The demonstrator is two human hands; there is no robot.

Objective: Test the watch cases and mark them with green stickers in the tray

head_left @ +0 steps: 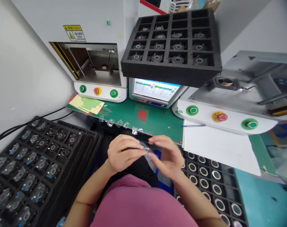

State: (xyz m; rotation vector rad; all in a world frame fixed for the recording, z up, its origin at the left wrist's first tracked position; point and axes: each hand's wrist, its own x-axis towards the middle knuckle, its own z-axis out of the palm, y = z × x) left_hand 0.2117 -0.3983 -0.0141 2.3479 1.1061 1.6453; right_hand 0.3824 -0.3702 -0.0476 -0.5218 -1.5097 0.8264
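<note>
A small piece of clear plastic film [146,148] is between my hands, above my lap. My left hand [124,153] pinches it at the fingertips. My right hand [169,156] is beside the film, its thumb and fingers apart; the thumb is close to the film's right edge, and I cannot tell if it touches. Whether anything lies inside the film is too unclear to see. Just beyond my hands is the front edge of the green work surface [124,115], with bits of clear film stuck along it.
Left is a stack of black foam trays [63,170] with round watch-like parts, several film-wrapped. Another foam tray [167,71] sits above a screen [152,91]. Machines with buttons [114,93] flank it. A tray of rings [210,186], papers [216,148] and a pen [194,126] are right.
</note>
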